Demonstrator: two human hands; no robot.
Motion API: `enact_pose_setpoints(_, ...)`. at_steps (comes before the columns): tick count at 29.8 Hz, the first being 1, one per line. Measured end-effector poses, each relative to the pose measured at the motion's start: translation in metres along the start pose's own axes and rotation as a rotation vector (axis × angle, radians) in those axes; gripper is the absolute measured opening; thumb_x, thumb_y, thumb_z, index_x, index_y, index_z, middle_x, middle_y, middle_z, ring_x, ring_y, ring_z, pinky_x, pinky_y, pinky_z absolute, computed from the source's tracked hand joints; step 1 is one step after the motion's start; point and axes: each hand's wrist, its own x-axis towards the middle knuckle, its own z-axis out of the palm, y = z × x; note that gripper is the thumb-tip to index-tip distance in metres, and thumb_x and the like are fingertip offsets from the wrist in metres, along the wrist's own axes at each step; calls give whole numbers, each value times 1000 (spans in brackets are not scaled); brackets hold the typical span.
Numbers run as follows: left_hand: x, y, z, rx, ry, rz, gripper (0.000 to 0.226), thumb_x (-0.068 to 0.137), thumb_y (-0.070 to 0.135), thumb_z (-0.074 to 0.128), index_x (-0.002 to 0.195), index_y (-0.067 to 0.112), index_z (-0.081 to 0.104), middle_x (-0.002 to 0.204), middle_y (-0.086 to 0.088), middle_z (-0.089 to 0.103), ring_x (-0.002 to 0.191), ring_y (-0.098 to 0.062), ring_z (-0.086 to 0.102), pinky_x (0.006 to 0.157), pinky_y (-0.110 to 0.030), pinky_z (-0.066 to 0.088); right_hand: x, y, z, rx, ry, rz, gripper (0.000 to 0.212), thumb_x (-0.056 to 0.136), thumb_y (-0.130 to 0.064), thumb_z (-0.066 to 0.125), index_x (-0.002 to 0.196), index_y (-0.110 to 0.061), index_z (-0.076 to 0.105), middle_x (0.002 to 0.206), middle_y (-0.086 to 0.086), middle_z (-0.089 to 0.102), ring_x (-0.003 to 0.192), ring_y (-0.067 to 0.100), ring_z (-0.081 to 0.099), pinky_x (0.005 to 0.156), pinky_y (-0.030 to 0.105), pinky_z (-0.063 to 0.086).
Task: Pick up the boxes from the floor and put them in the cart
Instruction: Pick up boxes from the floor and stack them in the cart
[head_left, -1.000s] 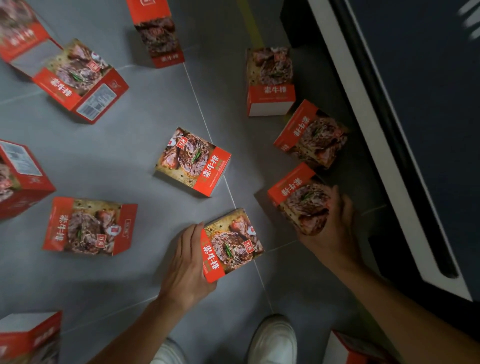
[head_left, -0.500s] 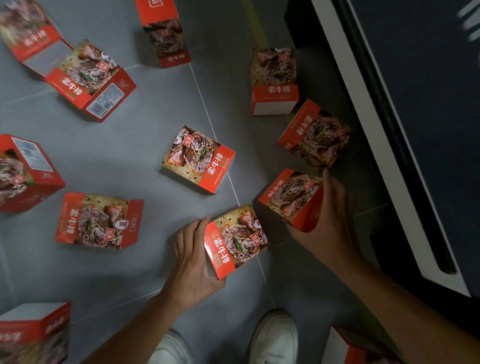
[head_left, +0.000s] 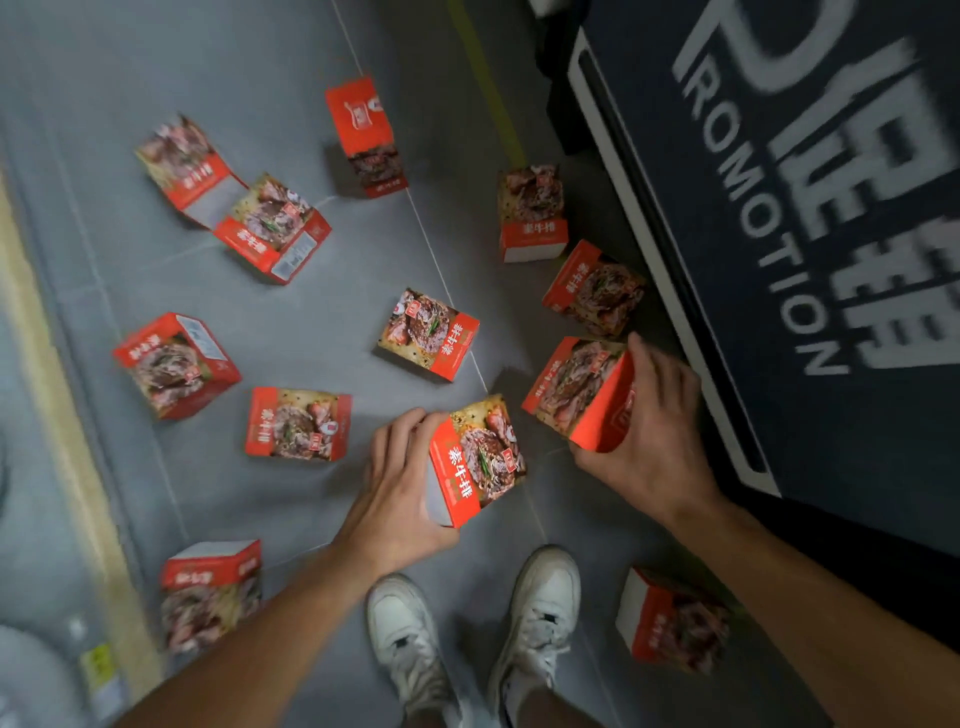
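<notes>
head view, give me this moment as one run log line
stage: pickup | left hand: grips box | right hand: grips second box | other boxes on floor

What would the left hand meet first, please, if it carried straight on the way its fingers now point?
Probably the box lying flat in the middle. The left hand, gripping its own box, points up the floor towards it. Depth is unclear from one view.

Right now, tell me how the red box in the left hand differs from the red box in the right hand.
The red cardboard box in the left hand shows its white end flap; the red cardboard box in the right hand shows a red end instead. The left hand grips its box from the left edge, the right hand from the right. Both carry the same steak picture.
</notes>
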Motion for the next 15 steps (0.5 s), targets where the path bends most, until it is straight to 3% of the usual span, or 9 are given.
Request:
enact_pose_setpoints(4,-22,65,-101,64,19,42,120,40,34,82,147,22,30,141,-2,33,128,-28,36,110,-49,38,-31,-64,-101,-6,36,-24,123,58,-44,88,156,-13,21,149,14,35,139,33,27,115,55,33)
enact_pose_setpoints(10,-66,175,-257,99,97,152,121,41,35,88,148,21,33,144,-2,34,129,-26,38,107,-40,39,-89,-158,-266,27,131,-53,122,59,-41,89,157,-13,22,153,8,31,141,29,27,120,49,28)
enact_pose_setpoints(15,-104,246,-362,35,160,278,118,50,38,89,151,18,30,151,2,33,141,-22,30,117,-41,31,-139,-224,-374,12,253,-101,121,60,-40,90,158,-13,23,152,6,31,139,28,29,118,46,30)
